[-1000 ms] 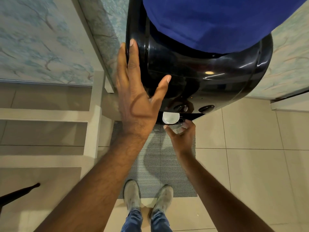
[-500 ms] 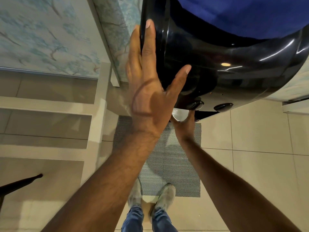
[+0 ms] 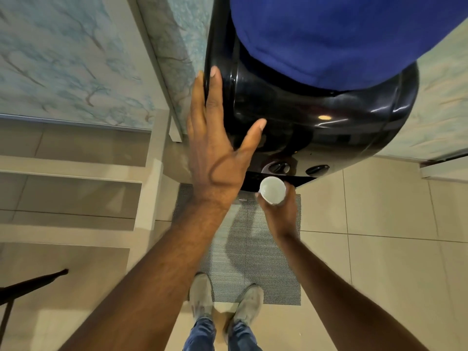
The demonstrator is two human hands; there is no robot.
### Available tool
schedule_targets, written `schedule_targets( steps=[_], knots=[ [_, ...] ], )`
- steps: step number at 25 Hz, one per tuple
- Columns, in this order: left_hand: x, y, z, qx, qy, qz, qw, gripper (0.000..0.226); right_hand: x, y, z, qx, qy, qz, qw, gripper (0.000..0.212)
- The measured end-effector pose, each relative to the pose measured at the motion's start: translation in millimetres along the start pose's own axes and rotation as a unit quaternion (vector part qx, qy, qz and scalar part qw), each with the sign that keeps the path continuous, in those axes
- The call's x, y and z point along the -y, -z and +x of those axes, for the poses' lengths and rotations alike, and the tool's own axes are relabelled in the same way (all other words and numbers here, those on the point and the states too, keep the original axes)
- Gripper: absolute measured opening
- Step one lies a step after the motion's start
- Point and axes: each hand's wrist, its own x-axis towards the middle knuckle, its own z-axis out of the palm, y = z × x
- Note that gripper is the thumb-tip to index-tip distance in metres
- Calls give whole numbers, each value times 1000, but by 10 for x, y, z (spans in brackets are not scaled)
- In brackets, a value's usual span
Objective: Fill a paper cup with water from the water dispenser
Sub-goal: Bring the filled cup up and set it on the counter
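A white paper cup (image 3: 272,191) is being gripped by the right hand (image 3: 279,210), fingers closed around it, just below the spouts (image 3: 278,167) of the black water dispenser (image 3: 316,117). The left hand (image 3: 215,148) is being pressed flat, fingers spread, against the dispenser's side, beneath the blue bottle (image 3: 342,34).

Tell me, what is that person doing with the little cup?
A person stands on a grey mat in front of a black water dispenser with a big blue bottle on top. The left hand lies flat and open against the dispenser's side. The right hand holds a white paper cup upright, just below and in front of the two taps. No water stream is visible, and how full the cup is cannot be told.
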Motion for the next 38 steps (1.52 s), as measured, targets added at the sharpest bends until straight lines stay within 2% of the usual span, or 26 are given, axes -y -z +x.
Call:
schedule_targets(
  steps=[4, 10, 14, 19, 24, 28, 32, 38],
  knots=[
    [-91, 74, -18, 20, 25, 57, 998, 92, 262, 267, -257, 1, -1, 9, 1000, 59],
    [-404, 350, 2, 75, 67, 119, 988, 89, 917, 729, -635, -5, 17, 13, 1000, 68],
    [-601, 638, 93, 144, 78, 139, 977, 79, 1443, 975, -820, -14, 45, 15, 999, 69],
    [-852, 1135, 173, 231, 109, 171, 951, 67, 2264, 1201, -985, 14, 88, 3, 996, 73],
    [-1187, 2074, 393, 163, 39, 207, 964, 64, 3181, 1228, -1125, 56, 130, 18, 990, 74],
    [-1241, 2838, 641, 112, -8, 275, 955, 65, 3833, 1063, -1151, 65, 180, 12, 981, 72],
    [-1129, 3542, 746, 54, 13, 306, 950, 67, 4472, 741, -1249, 83, 224, 22, 971, 74],
    [-854, 4191, 652, 10, 82, 313, 946, 68, 5213, 158, -1510, 134, 278, 46, 950, 69]
  ],
)
